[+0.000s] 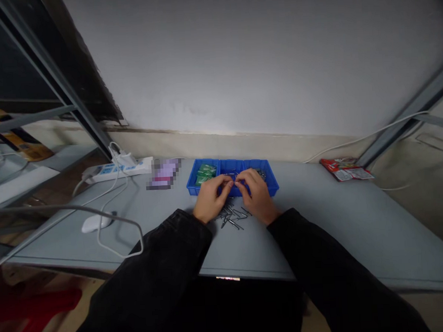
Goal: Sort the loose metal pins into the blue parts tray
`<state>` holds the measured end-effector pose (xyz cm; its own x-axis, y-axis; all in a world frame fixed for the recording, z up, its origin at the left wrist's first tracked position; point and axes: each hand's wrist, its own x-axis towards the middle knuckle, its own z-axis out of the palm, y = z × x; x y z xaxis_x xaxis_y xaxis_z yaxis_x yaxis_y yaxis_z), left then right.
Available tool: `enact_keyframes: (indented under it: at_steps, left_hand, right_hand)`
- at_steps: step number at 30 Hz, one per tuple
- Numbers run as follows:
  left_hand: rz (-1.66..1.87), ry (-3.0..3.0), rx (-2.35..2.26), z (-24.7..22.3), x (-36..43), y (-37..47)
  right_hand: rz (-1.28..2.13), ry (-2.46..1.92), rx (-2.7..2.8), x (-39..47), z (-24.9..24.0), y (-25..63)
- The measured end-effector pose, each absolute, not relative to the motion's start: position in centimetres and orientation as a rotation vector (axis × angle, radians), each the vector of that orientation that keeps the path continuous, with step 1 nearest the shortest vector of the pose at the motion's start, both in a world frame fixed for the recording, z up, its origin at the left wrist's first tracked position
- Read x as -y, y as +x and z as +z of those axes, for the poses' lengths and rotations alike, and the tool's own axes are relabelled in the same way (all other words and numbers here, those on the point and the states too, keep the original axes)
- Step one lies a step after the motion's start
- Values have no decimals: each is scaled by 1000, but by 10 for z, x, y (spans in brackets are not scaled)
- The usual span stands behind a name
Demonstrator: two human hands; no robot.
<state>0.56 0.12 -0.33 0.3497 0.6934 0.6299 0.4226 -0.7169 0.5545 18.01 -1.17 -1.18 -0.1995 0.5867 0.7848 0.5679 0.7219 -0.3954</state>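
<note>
My left hand (211, 196) and my right hand (257, 195) come together, fingertips nearly meeting, at the front of a row of blue bins (193, 190). Both have thumb and fingers pinched; whatever is between them is too small to make out. Green pieces (206, 172) fill the left bin. In the middle bin a few thin, shiny bits show behind my fingertips. Small parts (261, 173) lie in the right bin, partly hidden by my right hand. Below my hands a loose pile of slim dark metal pieces (231, 216) is spread on the grey table (244, 251).
To the left are a white power strip (140, 166) with plugs, a blurred-out purple item (165, 174), a white mouse-like object (95, 222) and looping cables (116, 252). A red snack packet (346, 169) lies at the far right. A wall stands behind the table.
</note>
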Motion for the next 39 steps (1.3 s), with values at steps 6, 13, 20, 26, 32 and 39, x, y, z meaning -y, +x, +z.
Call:
enact_keyframes:
  at_steps: [6, 13, 20, 26, 32, 39]
  left_hand:
    - [1295, 2308, -975, -4, 0, 6]
    - [1299, 2297, -1042, -6, -1, 6]
    - [1303, 2293, -1022, -6, 0, 7]
    - [1288, 2310, -999, -5, 2, 6]
    - [1295, 2302, -1016, -7, 0, 6]
    - [1293, 2291, -1009, -7, 0, 6]
  right_hand:
    - [29, -912, 1854, 12, -12, 181]
    - [37, -915, 1893, 14, -8, 181]
    - [16, -913, 1888, 12, -10, 183]
    - [21, -913, 1922, 12, -12, 183]
    - [31, -915, 1920, 12, -13, 181]
    - [-16, -932, 1916, 9, -17, 181]
